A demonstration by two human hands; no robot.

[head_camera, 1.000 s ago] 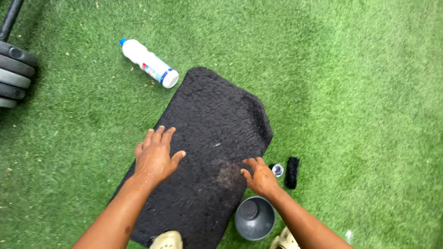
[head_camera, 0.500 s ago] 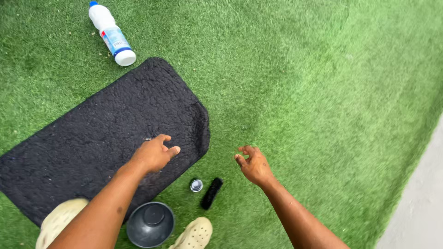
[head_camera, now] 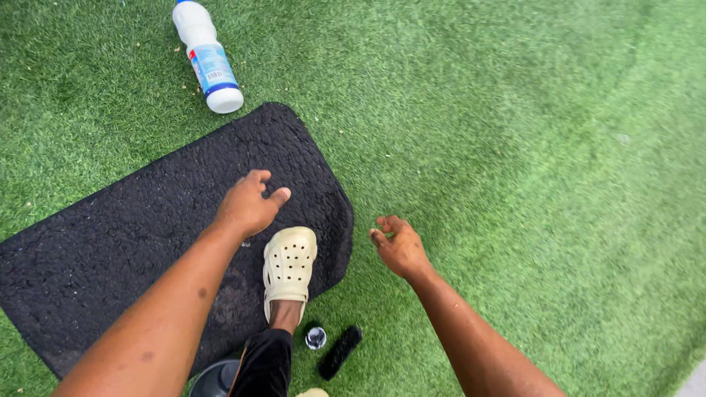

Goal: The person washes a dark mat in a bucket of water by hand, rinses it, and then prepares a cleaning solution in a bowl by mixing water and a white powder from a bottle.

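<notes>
Both the left hand (head_camera: 248, 204) and the right hand (head_camera: 398, 246) are held loosely curled and empty above the black mat (head_camera: 132, 228), which lies on the green turf (head_camera: 515, 147). A cream clog (head_camera: 288, 266) is planted near the mat's right edge; the mat could be dragged or rucked underfoot.

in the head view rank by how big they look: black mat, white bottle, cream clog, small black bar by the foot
1. black mat, by far the largest
2. white bottle and cream clog: they look much alike in size, so no ranking between them
3. small black bar, the smallest
</notes>
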